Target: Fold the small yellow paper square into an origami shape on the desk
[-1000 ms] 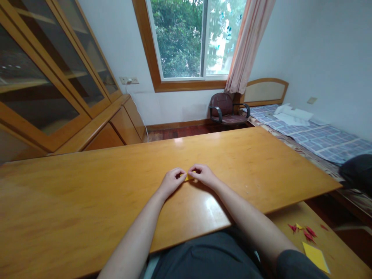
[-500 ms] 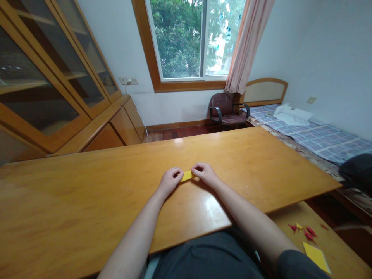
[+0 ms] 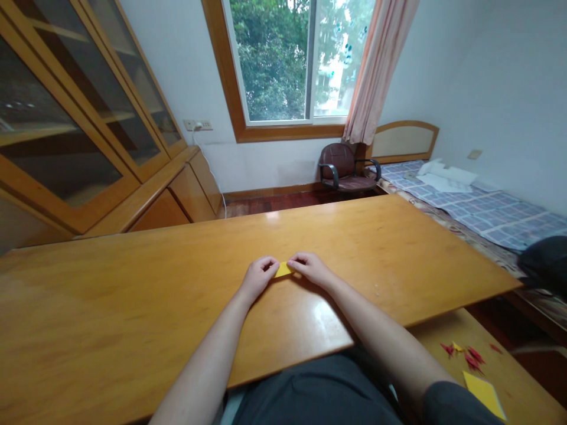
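A small strip of folded yellow paper [image 3: 282, 270] lies low over the wooden table [image 3: 168, 295], between my two hands. My left hand [image 3: 259, 277] pinches its left end between thumb and forefinger. At the other end, my right hand [image 3: 310, 267] is closed on the paper, thumb and forefinger together. The fingertips cover both ends, so the full length of the strip is hidden. Whether the paper touches the tabletop I cannot tell.
Lower right, a second surface [image 3: 522, 378] holds several red and yellow folded paper pieces [image 3: 473, 357] and a stack of yellow paper [image 3: 484, 394]. Beyond the table stand a brown armchair [image 3: 339, 165], a bed [image 3: 482, 206] and a glass-door cabinet [image 3: 119, 124].
My right hand has shifted slightly left along the paper, so less of the strip shows between the hands. The left hand has stayed almost still.
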Demonstrator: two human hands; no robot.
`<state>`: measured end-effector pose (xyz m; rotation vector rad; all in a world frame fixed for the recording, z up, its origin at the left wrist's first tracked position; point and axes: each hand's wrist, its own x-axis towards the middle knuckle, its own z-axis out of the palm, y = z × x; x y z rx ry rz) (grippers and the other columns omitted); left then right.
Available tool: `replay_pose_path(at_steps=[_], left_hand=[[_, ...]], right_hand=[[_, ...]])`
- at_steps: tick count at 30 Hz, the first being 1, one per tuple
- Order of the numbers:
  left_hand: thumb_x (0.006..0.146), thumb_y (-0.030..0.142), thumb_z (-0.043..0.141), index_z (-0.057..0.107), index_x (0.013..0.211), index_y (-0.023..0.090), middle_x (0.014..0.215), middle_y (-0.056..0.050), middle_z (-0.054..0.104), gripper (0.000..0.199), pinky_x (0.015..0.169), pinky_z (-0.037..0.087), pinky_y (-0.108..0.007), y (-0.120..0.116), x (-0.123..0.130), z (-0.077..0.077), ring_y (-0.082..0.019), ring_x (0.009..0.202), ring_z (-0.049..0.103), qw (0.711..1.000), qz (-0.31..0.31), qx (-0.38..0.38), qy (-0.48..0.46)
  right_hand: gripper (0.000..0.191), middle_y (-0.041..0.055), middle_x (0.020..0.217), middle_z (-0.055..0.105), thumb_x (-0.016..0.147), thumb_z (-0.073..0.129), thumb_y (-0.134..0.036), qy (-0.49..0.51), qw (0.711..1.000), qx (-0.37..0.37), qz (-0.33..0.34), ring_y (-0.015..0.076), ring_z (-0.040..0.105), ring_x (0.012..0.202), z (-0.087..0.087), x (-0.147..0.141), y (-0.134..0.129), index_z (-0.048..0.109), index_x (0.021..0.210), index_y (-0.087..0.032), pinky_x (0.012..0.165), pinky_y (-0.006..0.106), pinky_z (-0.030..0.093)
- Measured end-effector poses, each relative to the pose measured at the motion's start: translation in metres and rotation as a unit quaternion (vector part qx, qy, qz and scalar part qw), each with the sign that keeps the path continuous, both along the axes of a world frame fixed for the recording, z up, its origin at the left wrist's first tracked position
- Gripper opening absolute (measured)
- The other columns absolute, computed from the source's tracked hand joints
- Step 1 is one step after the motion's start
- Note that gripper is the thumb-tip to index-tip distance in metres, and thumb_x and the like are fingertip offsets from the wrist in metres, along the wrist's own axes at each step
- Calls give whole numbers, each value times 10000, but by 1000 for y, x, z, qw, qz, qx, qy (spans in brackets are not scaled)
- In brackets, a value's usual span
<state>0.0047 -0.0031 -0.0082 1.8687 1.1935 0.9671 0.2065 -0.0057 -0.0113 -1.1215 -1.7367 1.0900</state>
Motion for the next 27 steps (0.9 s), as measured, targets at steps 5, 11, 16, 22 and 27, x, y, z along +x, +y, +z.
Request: replay_pose_path(at_steps=[5,11,16,22,27], left_hand=[[832,331,530,611,679,167,666,10,578,238,653,405,-228,2,-1,-1,-145,679,538,1000,-3,-4,8],[818,329,544,613,679,170,674,12,590,222,654,416,-226,3,-4,-3,-145,685,549,1000,10,-17,-23],[777,298,566,617,665,166,666,5,608,181,654,430,-224,5,-7,-3,-141,678,563,994,52,-44,-81],[768,370,597,631,749,162,707,-13,628,212,612,449,-210,9,-11,-11,-140,690,590,968,114,-104,-196],[779,434,607,659,848,156,805,-44,666,292,658,475,-241,7,-7,-4,-162,742,606,984,76,-70,-143]], right_hand=[[254,5,673,633,778,645,-401,64,997,-48,-21,129,540,627,1,2,0,666,753,-149,594,230,412],[254,-10,642,595,739,680,-400,130,988,-74,-45,108,508,574,1,3,1,645,723,-149,560,226,389],[271,-26,591,565,733,683,-417,159,981,-100,-57,95,485,501,0,4,2,622,723,-154,491,214,359],[287,-33,585,562,723,691,-424,182,975,-104,-73,87,489,490,2,5,2,602,705,-152,475,201,368],[315,-26,591,573,725,692,-453,162,979,-112,-59,91,491,494,3,4,0,618,742,-146,470,201,366]])
